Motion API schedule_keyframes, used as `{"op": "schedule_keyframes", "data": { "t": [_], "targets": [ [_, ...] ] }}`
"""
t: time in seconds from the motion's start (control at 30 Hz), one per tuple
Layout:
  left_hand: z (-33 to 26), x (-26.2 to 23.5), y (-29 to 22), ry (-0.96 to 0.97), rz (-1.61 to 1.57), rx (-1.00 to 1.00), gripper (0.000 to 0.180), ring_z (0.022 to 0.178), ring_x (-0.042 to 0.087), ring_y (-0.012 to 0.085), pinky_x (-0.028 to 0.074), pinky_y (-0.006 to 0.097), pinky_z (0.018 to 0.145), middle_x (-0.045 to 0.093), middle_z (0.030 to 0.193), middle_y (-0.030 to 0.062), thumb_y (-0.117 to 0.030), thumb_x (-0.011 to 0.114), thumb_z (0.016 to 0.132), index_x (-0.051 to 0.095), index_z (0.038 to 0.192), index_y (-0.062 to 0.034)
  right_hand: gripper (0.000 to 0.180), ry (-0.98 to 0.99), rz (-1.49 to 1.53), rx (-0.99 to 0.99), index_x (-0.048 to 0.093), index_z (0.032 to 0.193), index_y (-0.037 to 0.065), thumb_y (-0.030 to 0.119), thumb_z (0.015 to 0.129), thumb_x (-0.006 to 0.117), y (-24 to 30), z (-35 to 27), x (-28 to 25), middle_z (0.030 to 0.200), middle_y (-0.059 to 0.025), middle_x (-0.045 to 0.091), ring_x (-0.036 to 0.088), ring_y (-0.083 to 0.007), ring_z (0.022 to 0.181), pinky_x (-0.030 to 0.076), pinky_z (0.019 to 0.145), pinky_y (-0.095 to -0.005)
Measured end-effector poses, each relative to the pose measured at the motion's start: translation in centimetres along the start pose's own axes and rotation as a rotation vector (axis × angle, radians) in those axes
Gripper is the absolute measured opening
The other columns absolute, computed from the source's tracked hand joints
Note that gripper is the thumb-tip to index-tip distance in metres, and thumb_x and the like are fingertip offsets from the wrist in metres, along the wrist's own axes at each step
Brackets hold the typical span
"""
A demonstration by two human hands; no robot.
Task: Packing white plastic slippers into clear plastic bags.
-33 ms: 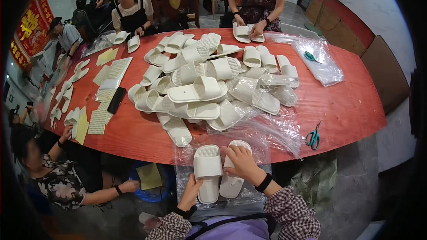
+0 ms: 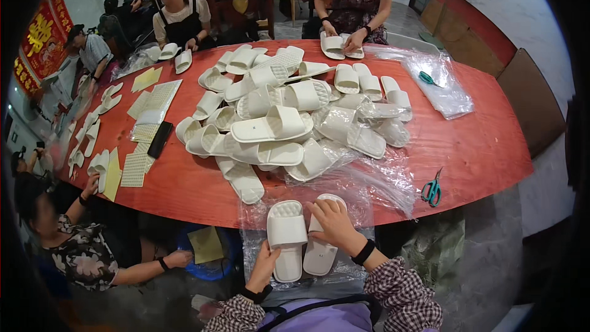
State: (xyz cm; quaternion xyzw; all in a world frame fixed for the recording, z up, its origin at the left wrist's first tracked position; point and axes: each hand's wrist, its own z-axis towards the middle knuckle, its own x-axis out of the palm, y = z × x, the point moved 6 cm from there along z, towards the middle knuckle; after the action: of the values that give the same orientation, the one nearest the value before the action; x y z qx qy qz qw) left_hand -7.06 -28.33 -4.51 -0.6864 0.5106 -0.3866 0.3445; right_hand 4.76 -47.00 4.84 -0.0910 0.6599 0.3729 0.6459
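Observation:
A pair of white slippers lies side by side in front of me, on clear plastic bags (image 2: 251, 218) at the table's near edge. My left hand (image 2: 264, 269) grips the outer edge of the left slipper (image 2: 287, 229), thumb on top near its strap. Across the strap of the right slipper (image 2: 318, 261) lies my right hand (image 2: 337, 226), fingers curled over it toward the toe and thumb at its inner side. Most of that strap is hidden under the hand. Both heels point toward me. Just beyond is a large heap of white slippers (image 2: 264, 128), some of them wrapped in clear plastic.
Teal-handled scissors (image 2: 431, 194) lie on the red table (image 2: 485, 147) at right. Another pair (image 2: 426, 77) rests on a stack of plastic bags (image 2: 448, 99). Yellowish sheets (image 2: 133, 169) and a black case (image 2: 160, 140) are at left. Co-workers handle slippers around the table; a blue bin (image 2: 206, 268) stands below.

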Motion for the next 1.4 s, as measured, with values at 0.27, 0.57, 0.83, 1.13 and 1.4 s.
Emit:
{"op": "schedule_keyframes", "data": {
  "t": [0.27,0.57,0.83,1.13,1.4],
  "targets": [
    [0.1,-0.2,-2.2,-0.068,0.258,0.302,0.068,0.124,0.046,0.0255,0.035,0.033,0.105,0.044,0.137,0.0196,0.000,0.052,0.092,0.018,0.150,0.0016,0.083,-0.064,0.329,0.053,0.036,0.145,0.008,0.019,0.074,0.078,-2.3,-4.6,-3.1,0.146,-0.0198,0.035,0.035,-0.0378,0.135,0.032,0.110,-0.0466],
    [-6.2,4.5,-8.7,-0.098,0.795,0.578,0.071,0.142,0.019,0.0414,0.020,0.047,0.115,0.021,0.152,0.0248,0.002,0.056,0.083,0.028,0.148,-0.0024,0.018,-1.028,0.817,0.875,0.062,0.109,0.003,0.013,0.099,0.051,-17.5,-24.6,-6.3,0.099,-0.0022,0.063,0.059,-0.0089,0.084,0.047,0.072,-0.0223],
    [-8.8,8.1,-7.7,0.085,0.937,0.727,0.048,0.138,0.030,0.0412,0.025,0.047,0.113,0.036,0.145,0.0229,0.001,0.060,0.080,0.056,0.127,-0.0013,0.019,-1.235,1.217,0.918,0.060,0.113,0.005,0.013,0.098,0.053,-25.1,-27.1,-4.0,0.094,-0.0029,0.064,0.060,-0.0095,0.079,0.049,0.068,-0.0212],
    [-9.7,9.8,-6.0,0.219,0.950,0.723,0.044,0.133,0.037,0.0403,0.032,0.043,0.110,0.040,0.143,0.0235,0.000,0.062,0.081,0.057,0.125,-0.0017,0.030,-1.226,1.155,0.926,0.058,0.122,0.000,0.010,0.095,0.052,-30.9,-25.6,-2.7,0.089,-0.0051,0.063,0.061,-0.0117,0.071,0.051,0.059,-0.0236],
    [-9.7,9.0,-5.8,0.230,0.946,0.704,0.040,0.127,0.045,0.0392,0.038,0.043,0.105,0.046,0.138,0.0224,-0.003,0.061,0.085,0.058,0.125,-0.0023,0.017,-1.505,1.456,0.780,0.062,0.109,0.005,0.008,0.094,0.057,-29.9,-27.0,-3.5,0.090,-0.0021,0.065,0.060,-0.0106,0.073,0.051,0.065,-0.0238]
  ]
}}
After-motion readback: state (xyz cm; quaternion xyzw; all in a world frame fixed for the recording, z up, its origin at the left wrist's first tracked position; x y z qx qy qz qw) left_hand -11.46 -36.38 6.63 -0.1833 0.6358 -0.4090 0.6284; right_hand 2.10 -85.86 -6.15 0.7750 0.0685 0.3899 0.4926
